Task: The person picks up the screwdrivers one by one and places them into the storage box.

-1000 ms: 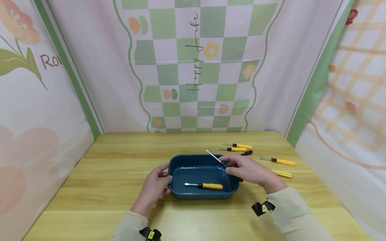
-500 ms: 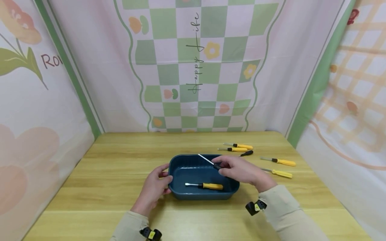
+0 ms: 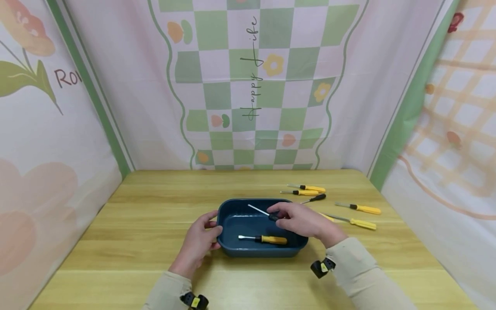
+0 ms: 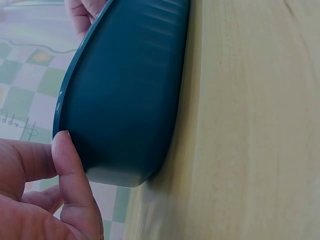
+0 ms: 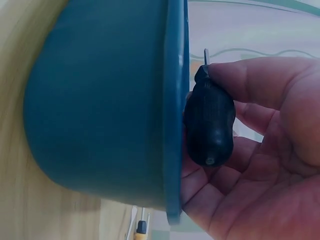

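Observation:
A dark blue rectangular box (image 3: pixel 263 253) stands on the table before me. My left hand (image 3: pixel 199 237) holds its left end, thumb and fingers at the rim (image 4: pixel 59 107). Above the right part of the box, my right hand (image 3: pixel 302 220) grips a screwdriver by its black handle (image 5: pixel 210 120). The metal shaft (image 3: pixel 257 209) points left and away, over the inside of the box. On the box floor lies a flathead screwdriver with a yellow handle (image 3: pixel 273 240), its tip to the left.
Right of the box lie several screwdrivers: two yellow ones (image 3: pixel 310 188) (image 3: pixel 308 193) at the back, a black one (image 3: pixel 318 197), and yellow ones (image 3: pixel 368 209) (image 3: pixel 362 224) farther right. Another yellow handle (image 3: pixel 327 216) is partly behind my right hand. Patterned cloth (image 3: pixel 248 86) hangs behind the table (image 3: pixel 155 241).
My right hand has moved left with the black-handled screwdriver, farther over the box. More of the screwdrivers behind it now show. The left hand and the box stay in place.

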Demonstrator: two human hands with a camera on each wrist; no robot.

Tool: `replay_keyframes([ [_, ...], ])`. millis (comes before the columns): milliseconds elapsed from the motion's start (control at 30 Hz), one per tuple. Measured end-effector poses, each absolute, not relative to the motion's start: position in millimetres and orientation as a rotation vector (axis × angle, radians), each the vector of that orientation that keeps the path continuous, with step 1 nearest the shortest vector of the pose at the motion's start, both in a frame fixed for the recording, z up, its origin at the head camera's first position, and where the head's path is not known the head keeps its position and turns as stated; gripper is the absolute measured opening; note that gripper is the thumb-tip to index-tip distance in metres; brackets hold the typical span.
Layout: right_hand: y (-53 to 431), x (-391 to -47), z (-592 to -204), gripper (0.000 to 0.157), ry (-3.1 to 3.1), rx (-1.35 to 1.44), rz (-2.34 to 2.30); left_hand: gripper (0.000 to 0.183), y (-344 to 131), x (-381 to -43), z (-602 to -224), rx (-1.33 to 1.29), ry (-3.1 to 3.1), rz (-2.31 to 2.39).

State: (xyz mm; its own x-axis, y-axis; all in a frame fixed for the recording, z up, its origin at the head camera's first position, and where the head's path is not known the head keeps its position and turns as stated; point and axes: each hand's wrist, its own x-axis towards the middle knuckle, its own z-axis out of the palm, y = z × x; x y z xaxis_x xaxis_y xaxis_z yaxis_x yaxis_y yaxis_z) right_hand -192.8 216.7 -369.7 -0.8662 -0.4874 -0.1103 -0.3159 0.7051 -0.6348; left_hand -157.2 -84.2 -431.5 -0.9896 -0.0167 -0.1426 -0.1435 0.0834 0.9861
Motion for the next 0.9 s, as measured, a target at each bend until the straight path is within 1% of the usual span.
replay_keyframes([
  [300, 209.4, -195.0, -373.8, 0.039, 2.653, -0.690, -0.884, 0.051, -84.1, -156.6, -430.5, -0.151, 2.237, 2.059],
  [900, 195.9, -199.0, -382.0, 0.038, 2.706, -0.607, -0.779, 0.050, -85.6, -157.6, -431.7, -0.156, 2.228, 2.059],
])
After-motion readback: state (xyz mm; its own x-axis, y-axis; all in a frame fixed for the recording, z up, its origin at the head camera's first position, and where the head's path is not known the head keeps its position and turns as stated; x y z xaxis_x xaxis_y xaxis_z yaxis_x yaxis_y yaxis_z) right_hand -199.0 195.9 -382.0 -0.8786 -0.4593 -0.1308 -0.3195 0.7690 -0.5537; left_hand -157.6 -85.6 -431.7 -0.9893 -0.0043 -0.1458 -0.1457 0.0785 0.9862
